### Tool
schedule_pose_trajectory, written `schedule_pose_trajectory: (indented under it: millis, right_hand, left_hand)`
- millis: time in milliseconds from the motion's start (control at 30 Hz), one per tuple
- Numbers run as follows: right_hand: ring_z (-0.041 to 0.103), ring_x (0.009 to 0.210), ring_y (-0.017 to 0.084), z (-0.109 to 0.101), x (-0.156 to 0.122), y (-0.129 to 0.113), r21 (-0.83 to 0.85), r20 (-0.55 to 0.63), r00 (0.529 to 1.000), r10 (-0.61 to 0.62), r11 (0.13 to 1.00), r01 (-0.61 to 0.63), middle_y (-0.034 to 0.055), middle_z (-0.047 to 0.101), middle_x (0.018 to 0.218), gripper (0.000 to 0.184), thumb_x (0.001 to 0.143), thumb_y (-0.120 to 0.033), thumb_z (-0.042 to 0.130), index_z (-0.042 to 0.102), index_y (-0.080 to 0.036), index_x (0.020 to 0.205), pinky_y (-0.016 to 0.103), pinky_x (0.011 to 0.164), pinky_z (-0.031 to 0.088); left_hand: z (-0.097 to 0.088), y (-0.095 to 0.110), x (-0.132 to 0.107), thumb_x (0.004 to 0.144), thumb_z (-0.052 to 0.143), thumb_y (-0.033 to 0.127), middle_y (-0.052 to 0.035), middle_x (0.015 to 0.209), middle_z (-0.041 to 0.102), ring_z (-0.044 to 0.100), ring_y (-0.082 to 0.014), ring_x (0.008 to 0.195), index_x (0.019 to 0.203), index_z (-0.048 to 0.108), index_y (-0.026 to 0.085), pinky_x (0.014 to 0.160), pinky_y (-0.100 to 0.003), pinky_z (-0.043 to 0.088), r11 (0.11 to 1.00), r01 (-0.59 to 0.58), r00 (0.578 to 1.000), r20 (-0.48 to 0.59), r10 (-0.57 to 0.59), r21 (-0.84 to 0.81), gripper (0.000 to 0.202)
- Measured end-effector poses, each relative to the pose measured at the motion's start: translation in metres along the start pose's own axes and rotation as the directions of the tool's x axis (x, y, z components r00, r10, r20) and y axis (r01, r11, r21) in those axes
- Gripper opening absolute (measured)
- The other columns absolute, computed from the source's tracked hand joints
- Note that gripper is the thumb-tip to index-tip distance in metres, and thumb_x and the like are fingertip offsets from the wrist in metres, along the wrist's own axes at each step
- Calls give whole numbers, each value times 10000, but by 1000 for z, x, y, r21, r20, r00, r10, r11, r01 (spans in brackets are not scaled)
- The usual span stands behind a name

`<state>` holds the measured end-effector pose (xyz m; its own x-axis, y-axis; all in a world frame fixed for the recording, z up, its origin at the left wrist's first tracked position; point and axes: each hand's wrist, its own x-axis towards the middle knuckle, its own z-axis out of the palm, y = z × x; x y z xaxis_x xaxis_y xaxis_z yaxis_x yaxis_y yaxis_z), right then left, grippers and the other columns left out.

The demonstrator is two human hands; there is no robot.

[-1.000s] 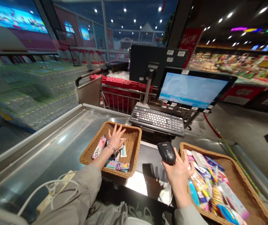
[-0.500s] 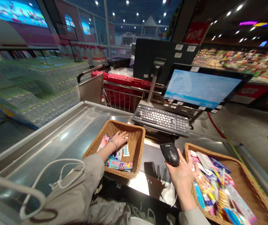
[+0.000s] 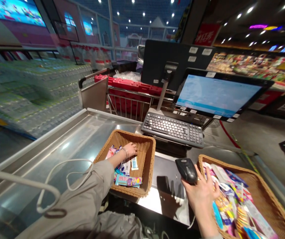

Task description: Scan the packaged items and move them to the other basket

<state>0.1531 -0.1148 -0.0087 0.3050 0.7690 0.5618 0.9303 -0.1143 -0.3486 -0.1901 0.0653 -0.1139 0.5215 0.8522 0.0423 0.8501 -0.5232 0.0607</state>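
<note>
Scanner held above the worktop in the right hand, grip curled around it, beside a basket of packets, left hand inside a second basket, cannot tell if its grip holds anything

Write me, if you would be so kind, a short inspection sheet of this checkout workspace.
Surface: shiny metal counter, with raised edges and bright reflections.
Job's things: black scanner; left wicker basket and right wicker basket, both holding assorted colourful packets.
Clutter: keyboard and lit screen beyond the baskets.
Hands: left hand inside the left wicker basket, its grip unclear; right hand holds the black scanner beside the right wicker basket.
Cables: looped white cable by the left sleeve.
Surroundings: metal cart and red crates past the counter; stacked bottle packs to the left, blurred.
</note>
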Motion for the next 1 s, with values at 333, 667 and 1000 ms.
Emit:
schedule_pose_trajectory:
  millis: [333,667,1000]
  right_hand:
    - [418,1337,330,7,-9,7,-55,-7,998,-65,996,64,95,706,1161,484,826,-574,382,706,-225,915,574,1081,196]
    - [425,1340,338,4,-16,1,-80,25,997,-68,994,70,87,708,1166,506,846,-580,355,716,-228,898,560,1077,213]
    - [431,1332,330,0,-21,5,-82,27,998,-51,995,53,89,701,1179,468,832,-563,380,709,-239,909,573,1103,198]
  left_hand:
    - [-6,-13,10,487,914,369,-26,962,727,603,-230,976,860,720,300,852,-301,426,997,-73,915,395,81,-35,426]
    - [-15,-12,19,575,853,461,-25,716,724,674,-205,786,757,761,247,725,-248,468,1000,-21,883,469,26,-17,296]
    - [-19,4,-2,841,627,212,-128,942,743,695,-234,912,922,666,182,906,-370,455,995,-81,957,283,63,50,95]
